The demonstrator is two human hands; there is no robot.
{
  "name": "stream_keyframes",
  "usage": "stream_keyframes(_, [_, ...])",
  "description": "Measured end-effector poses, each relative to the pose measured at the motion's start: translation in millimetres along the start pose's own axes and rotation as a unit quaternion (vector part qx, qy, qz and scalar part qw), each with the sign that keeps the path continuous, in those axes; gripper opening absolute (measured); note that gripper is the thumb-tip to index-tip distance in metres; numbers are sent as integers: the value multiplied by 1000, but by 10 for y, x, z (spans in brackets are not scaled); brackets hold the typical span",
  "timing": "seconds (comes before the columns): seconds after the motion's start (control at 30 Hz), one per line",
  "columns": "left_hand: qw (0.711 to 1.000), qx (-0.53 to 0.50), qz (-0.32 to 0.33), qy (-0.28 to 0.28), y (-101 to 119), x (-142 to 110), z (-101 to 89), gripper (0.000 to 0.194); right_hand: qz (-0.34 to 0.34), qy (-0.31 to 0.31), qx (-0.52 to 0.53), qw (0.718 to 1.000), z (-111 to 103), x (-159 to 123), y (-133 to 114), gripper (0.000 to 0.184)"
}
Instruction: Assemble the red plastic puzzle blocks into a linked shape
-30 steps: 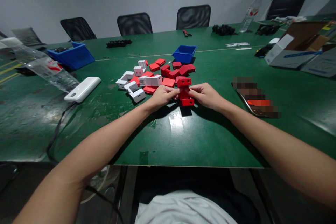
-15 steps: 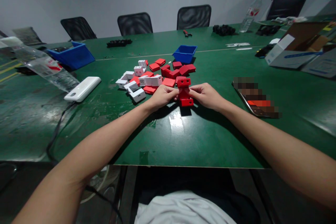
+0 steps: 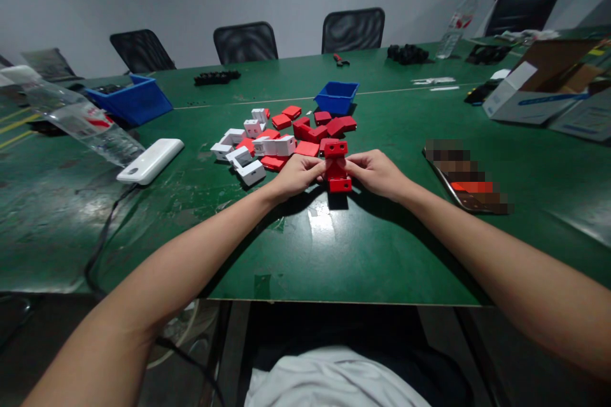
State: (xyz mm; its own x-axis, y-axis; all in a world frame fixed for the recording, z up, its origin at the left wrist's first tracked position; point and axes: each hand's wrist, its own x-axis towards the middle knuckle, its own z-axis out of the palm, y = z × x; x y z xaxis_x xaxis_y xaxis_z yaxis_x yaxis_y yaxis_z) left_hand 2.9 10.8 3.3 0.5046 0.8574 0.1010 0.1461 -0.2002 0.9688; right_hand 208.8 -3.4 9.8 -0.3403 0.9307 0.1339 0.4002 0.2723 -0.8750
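Note:
Between my hands is a red plastic bracket (image 3: 340, 186) with small holes in its upper and lower ends, held just above the green table. My left hand (image 3: 296, 175) pinches its left side. From the right, my right hand (image 3: 375, 173) grips it between thumb and fingers. Some fingertips are hidden behind the bracket. Just beyond lies a pile of similar red parts (image 3: 307, 149), and to the left of these are several white U-shaped brackets (image 3: 251, 173), some mixed in among the red ones.
A small blue bin (image 3: 337, 99) stands behind the pile. To the left are a white power bank (image 3: 150, 162) with a cable, a tilted water bottle (image 3: 86, 117) and a larger blue bin (image 3: 138, 102). On the right lie a phone (image 3: 451, 181) and an opened cardboard box (image 3: 525, 102).

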Motion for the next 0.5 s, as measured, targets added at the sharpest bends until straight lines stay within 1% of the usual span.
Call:
stream_keyframes(0.2, [1000,18,3,-10,6,-3,0,60,21,9,35,999,12,3,-22,53])
stream_keyframes(0.4, [999,27,6,-18,14,-18,8,57,77,16,125,989,7,12,-74,51])
stream_keyframes(0.5, [1000,22,12,-16,42,-27,21,59,99,24,141,985,-2,13,-99,47])
